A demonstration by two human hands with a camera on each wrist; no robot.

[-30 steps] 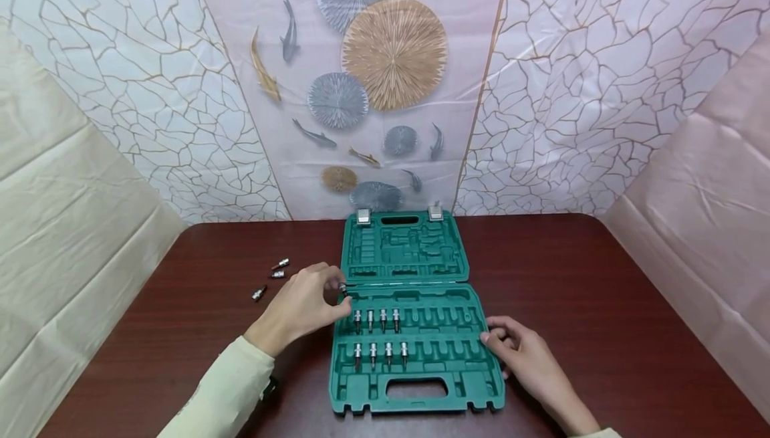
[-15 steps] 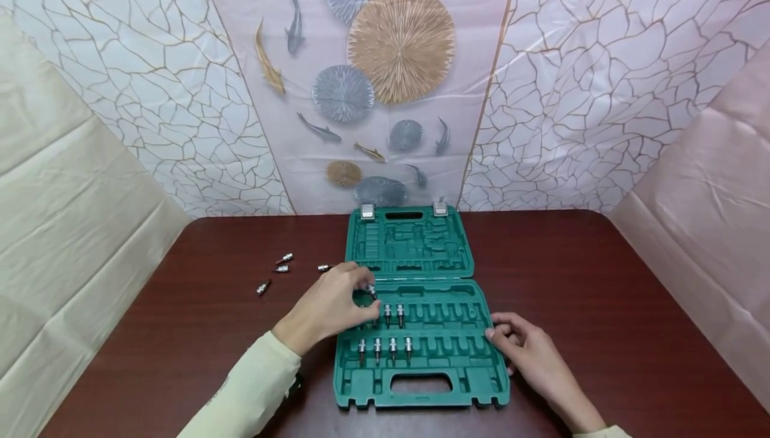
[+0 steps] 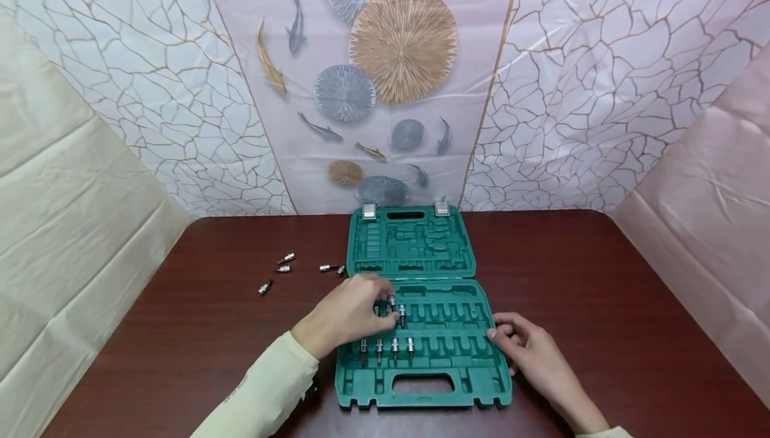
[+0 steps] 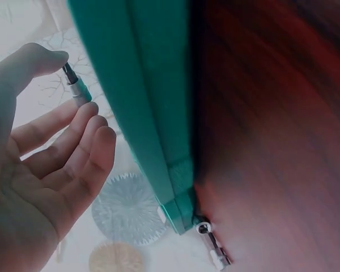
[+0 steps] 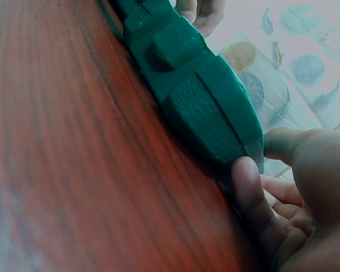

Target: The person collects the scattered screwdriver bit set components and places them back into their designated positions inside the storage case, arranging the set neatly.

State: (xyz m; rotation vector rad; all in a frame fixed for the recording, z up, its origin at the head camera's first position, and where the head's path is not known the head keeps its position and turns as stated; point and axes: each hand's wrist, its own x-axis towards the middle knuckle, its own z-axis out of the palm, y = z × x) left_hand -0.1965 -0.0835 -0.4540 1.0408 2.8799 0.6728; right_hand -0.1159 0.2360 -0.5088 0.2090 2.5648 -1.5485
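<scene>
My left hand (image 3: 351, 311) is over the upper row of a green tool case (image 3: 421, 399). Between thumb and fingertips it pinches a bit socket (image 4: 79, 89), silver at one end with a dark tip, close above the slots. Beside it stands another bit socket (image 3: 402, 315), while those further left in that row are mostly hidden behind the hand. Several more fill the left part of the lower row, such as one bit socket (image 3: 395, 350). At the case's right side, my right hand (image 3: 532, 352) grips the edge between thumb and finger.
Loose bit sockets lie on the dark red table (image 3: 180, 338) left of the case, among them one bit socket (image 3: 265, 287) nearest me and another (image 3: 327, 268) by the hinge. The opened lid (image 3: 412, 244) lies back toward the patterned cloth (image 3: 403, 150).
My left hand has moved right along the upper row with the pinched bit socket, uncovering loose ones near the hinge. The right hand keeps its place at the edge; the view has shifted slightly.
</scene>
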